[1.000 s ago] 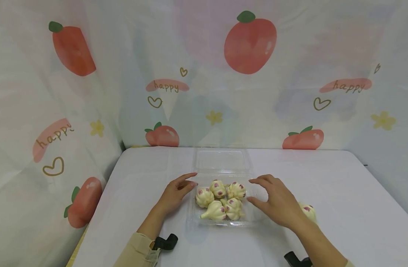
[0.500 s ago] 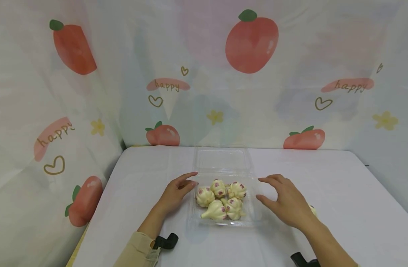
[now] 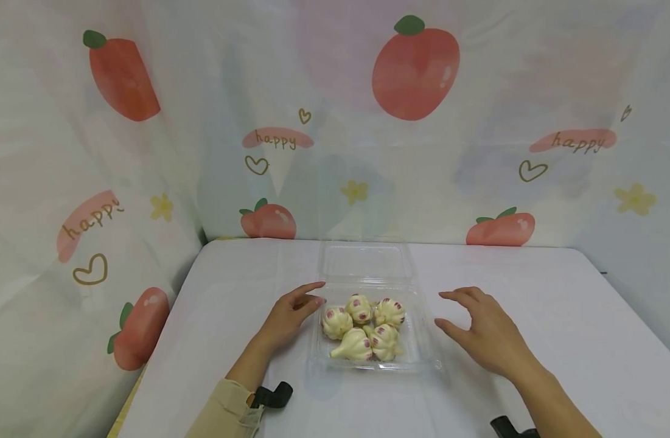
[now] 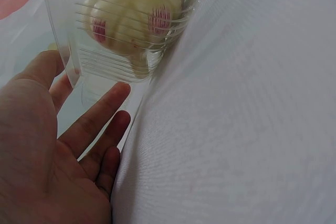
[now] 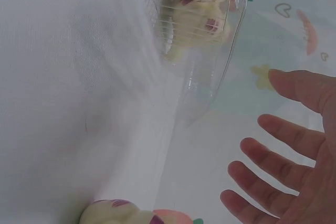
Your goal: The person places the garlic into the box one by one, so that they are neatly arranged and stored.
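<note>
At the left, the left hand lies relaxed and grasps nothing that we can make out, its thumb and forefinger at the left rim of the clear plastic container; whether they press it or only rest there, we cannot tell. We judge that a careless push here could slide the light container across the white table, since no hand braces the opposite side. In the middle, five garlic bulbs sit in the container, leaving a bare strip at its right; a tilt could roll them that way. Behind them the transparent lid lies folded back; a tug at it could, we think, tip the container. To the right, the right hand is released, its fingers curved around nothing, well clear of the container. A sixth bulb shows at the lower edge of the right wrist view, out on the table; in the head view we take it to be hidden by the right hand or the right arm, which could knock it if drawn back low.

Compared with one second earlier, we find the left hand, the five bulbs and the lid in the same places; the right hand has withdrawn rightward from the container's edge, and the sixth bulb, then partly visible, is lost from the head view.
</note>
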A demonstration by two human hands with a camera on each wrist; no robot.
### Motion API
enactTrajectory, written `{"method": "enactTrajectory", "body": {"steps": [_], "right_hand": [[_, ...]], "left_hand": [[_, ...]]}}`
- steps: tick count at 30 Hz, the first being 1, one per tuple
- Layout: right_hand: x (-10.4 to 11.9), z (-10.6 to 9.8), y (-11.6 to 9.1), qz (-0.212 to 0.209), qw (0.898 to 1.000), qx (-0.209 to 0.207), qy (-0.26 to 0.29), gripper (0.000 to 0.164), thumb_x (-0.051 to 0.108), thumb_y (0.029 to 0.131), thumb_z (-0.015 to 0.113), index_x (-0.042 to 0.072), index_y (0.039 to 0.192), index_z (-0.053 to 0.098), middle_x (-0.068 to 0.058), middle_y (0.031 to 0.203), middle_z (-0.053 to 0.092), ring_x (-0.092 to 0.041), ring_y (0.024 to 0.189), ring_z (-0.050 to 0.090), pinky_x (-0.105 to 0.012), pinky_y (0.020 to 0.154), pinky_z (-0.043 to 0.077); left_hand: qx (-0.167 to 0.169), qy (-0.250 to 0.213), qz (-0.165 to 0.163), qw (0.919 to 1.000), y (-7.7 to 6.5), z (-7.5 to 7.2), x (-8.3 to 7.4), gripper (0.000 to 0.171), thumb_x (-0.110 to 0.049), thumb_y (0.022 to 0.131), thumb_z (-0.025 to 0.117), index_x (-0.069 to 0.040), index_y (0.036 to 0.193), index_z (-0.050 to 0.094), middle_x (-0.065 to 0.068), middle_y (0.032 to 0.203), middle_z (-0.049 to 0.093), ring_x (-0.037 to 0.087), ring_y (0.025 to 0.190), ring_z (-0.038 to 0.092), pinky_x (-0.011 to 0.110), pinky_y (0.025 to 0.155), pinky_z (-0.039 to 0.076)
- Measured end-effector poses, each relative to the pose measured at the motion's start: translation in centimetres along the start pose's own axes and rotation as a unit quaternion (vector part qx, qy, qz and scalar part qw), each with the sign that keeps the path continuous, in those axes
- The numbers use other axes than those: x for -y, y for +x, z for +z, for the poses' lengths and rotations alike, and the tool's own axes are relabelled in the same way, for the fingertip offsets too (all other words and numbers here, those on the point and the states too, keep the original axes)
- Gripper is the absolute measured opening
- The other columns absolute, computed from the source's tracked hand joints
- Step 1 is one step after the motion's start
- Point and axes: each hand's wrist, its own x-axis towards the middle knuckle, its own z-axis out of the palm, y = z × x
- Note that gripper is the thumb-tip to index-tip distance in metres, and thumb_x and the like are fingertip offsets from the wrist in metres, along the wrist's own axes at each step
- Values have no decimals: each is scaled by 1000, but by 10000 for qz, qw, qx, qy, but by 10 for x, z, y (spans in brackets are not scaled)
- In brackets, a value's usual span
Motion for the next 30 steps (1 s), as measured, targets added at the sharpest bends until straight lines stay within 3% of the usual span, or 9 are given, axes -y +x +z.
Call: {"method": "enactTrajectory", "body": {"steps": [30], "right_hand": [[-39,-10,-16,315,9989,269,-219,63,44,89,80,6,137,64,-22,133,60,-46,119,57,-64,93,46]], "left_hand": [[-13,18,-5,10000,1,-1,4,45,-39,101,68,-32,145,61,-2,118,77,17,117,68,52,109,46]]}}
